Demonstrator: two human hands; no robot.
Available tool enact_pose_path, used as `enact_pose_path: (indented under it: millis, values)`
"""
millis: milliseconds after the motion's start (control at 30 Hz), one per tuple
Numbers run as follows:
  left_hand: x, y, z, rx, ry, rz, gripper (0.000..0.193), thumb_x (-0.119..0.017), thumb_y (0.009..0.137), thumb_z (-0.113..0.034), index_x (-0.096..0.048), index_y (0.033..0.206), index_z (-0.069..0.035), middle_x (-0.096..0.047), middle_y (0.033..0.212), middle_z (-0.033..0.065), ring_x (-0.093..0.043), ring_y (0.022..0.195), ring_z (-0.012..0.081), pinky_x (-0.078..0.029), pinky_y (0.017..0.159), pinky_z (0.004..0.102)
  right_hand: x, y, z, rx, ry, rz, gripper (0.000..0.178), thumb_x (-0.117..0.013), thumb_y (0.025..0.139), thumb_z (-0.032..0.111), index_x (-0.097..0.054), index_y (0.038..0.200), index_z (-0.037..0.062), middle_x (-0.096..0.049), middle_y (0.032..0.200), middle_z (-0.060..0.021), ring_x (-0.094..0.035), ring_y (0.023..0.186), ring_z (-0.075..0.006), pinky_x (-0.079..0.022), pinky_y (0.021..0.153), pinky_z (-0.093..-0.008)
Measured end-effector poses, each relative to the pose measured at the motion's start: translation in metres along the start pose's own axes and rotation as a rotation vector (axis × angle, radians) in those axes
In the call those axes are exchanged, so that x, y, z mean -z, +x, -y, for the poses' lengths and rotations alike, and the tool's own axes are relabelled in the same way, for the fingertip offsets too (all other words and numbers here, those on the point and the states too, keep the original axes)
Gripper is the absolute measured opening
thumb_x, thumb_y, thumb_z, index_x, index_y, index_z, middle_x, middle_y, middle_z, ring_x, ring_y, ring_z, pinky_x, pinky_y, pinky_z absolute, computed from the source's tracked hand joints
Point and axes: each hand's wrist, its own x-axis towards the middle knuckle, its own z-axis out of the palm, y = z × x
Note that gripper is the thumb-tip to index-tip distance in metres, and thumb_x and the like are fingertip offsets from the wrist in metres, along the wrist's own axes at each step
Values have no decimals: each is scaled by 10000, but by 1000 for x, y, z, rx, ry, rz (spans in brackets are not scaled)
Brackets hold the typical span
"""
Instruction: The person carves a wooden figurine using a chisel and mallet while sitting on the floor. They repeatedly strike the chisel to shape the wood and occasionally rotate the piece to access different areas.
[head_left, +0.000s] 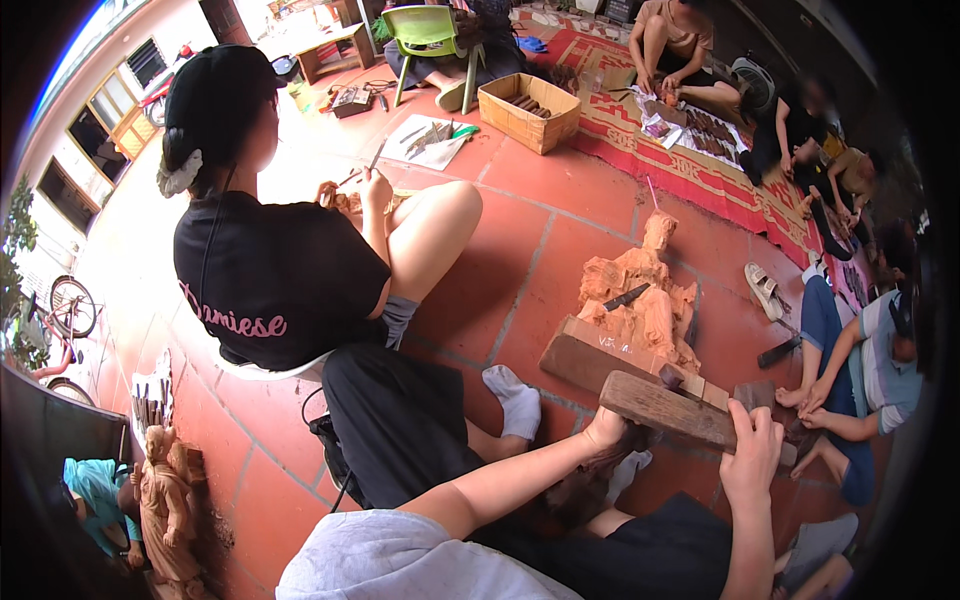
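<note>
Gray shirt point(400, 560) filling the lower edge of the view, you hold a worn wooden bar point(665, 408) slantwise before you, above a red-tiled floor point(520, 240). Your right hand point(755, 440) closes on the bar's right end, fingers bent over the edge. Your left hand point(606, 428) meets the opposite end from below, its fingers mostly hidden by the wood; whether that grip is wide or narrow cannot be told. Beside the bar's far edge shows a dark peg point(671, 376).

Just beyond your hands, a carved wooden figure point(660, 310) rises from a blocky base point(585, 350), a dark blade point(627, 297) resting against its front. The bar overlaps the base from your viewpoint; contact between them is unclear.

At your left, a seated person point(280, 260) in black shirt and cap grips a knife point(377, 154). Farther ahead, tools lie on a white sheet point(440, 158) near a yellow basket point(515, 125), with a red patterned mat point(700, 195) stretching to the right. At lower left, a robed wooden statue point(165, 510) stands upright.
</note>
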Motion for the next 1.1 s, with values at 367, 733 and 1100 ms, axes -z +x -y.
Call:
enact_pose_path:
  millis: [367,733,1100]
  values:
    - [47,12,41,73,136,224,284,-446,1006,-169,-634,1115,14,-668,1067,81,-617,964,168,-516,825,346,4,-3,4,-71,-47,51,696,-668,603,-86,-599,1256,144,-468,976,-97,-492,885,-324,-407,806,-425]
    - [15,40,-20,139,-309,148,616,-245,987,-457,-486,598,-44,-476,563,93,-427,541,223,-378,580,361,1,-23,-31,-142,-42,16,653,-693,616,-78,-587,1234,102,-550,961,-123,-556,934,-331,-408,817,-421]
    - [-18,35,-88,-263,662,728,710,-288,1012,-598,-642,837,-7,-594,758,71,-538,601,159,-437,550,315,12,-75,-83,-272,160,-332,637,-808,646,46,-583,1241,71,-620,1043,-62,-585,933,-231,-456,887,-346]
